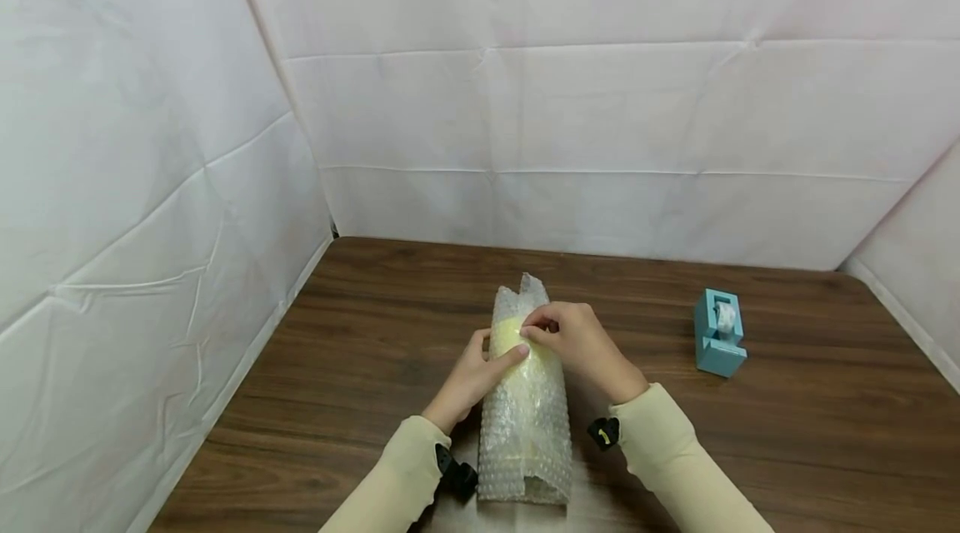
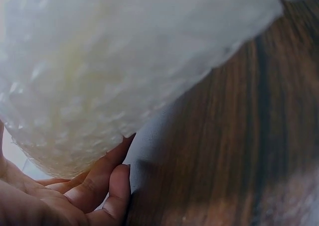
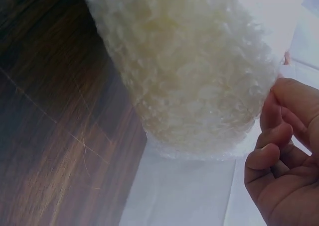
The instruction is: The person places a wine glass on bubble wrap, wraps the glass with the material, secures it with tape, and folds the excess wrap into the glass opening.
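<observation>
A roll of bubble wrap point(image 1: 525, 425) with something yellow point(image 1: 508, 336) showing through it lies lengthwise before me on the table. My left hand point(image 1: 476, 375) holds its left side, thumb on top; in the left wrist view, the left hand's fingers point(image 2: 92, 186) reach round underneath the wrap. From the right, my right hand point(image 1: 581, 346) pinches with thumb and index finger at the top of the wrap, over the yellow part. In the right wrist view, the right hand's other fingers point(image 3: 269, 156) are curled beside the wrap point(image 3: 199, 86). The near end of the roll gapes a little.
A light blue tape dispenser point(image 1: 720, 354) with a roll of clear tape point(image 1: 725, 318) stands to the right on the dark wooden table point(image 1: 360, 400). White cloth walls point(image 1: 585, 117) rise behind the table and along both sides.
</observation>
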`<state>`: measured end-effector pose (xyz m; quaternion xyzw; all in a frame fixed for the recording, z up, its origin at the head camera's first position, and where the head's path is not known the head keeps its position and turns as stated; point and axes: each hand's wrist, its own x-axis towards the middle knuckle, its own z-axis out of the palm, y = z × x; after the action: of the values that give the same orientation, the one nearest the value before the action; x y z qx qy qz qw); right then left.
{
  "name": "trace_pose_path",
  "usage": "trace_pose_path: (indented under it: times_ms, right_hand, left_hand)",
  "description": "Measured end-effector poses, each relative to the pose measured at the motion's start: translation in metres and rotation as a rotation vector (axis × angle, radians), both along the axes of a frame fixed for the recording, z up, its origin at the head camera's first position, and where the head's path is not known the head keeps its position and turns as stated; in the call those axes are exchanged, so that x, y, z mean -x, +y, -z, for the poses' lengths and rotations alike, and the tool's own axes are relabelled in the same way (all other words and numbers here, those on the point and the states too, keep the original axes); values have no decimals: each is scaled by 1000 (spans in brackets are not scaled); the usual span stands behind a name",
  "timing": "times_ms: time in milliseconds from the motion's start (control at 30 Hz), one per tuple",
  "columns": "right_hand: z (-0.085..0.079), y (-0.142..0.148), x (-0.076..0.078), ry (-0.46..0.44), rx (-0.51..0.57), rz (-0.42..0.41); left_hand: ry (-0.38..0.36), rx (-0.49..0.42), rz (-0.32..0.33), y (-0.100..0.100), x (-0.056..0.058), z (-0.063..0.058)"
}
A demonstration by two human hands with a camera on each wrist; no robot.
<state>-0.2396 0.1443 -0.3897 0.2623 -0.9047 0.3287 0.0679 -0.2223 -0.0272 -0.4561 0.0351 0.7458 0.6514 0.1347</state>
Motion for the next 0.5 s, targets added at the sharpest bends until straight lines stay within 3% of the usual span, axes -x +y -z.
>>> trace_pose_path:
  times_ms: [100,200,500]
  right_hand:
    - [1,-1,0,13,-1,11]
    - [2,1,4,-51,36,53]
    - [19,13,18,-466,177,218]
  left_hand:
    - [-3,-14,2,0,0,1]
    - [-9,-22,10,0,1,1]
    - [-22,-43,15,1,0,0]
